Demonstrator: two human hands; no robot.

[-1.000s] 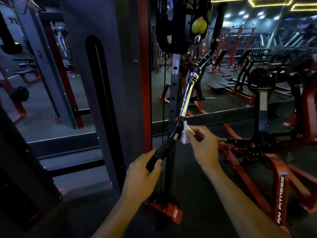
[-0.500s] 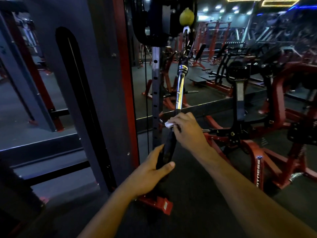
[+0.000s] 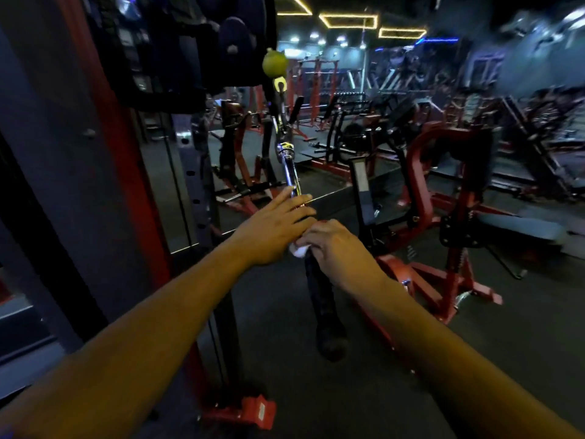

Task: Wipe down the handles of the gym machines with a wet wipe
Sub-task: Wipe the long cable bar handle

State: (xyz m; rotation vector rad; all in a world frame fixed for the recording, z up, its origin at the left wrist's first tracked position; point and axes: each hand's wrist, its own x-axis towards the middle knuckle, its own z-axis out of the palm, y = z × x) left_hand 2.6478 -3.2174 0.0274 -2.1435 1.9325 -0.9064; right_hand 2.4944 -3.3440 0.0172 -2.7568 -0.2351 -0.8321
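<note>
Fingers: your right hand (image 3: 335, 245) clamps the wipe (image 3: 299, 250) round the bar (image 3: 323, 299) to scrub | your left hand (image 3: 272, 229), released, lies flat on the bar above the wipe, steadying it.

Honestly can't read any text here. There's a small white label (image 3: 262, 409) on the red machine foot (image 3: 250, 412), well below the left hand (image 3: 272, 231), but it's too blurry.

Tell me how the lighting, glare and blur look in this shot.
Head view: dim gym, lit mainly by yellow ceiling light strips; glare on the chrome bar above the left hand; red machines at far right smeared by motion blur; wide-angle bending at the edges; white wipe under the right hand stays readable, black grip nearly lost in shadow.
</note>
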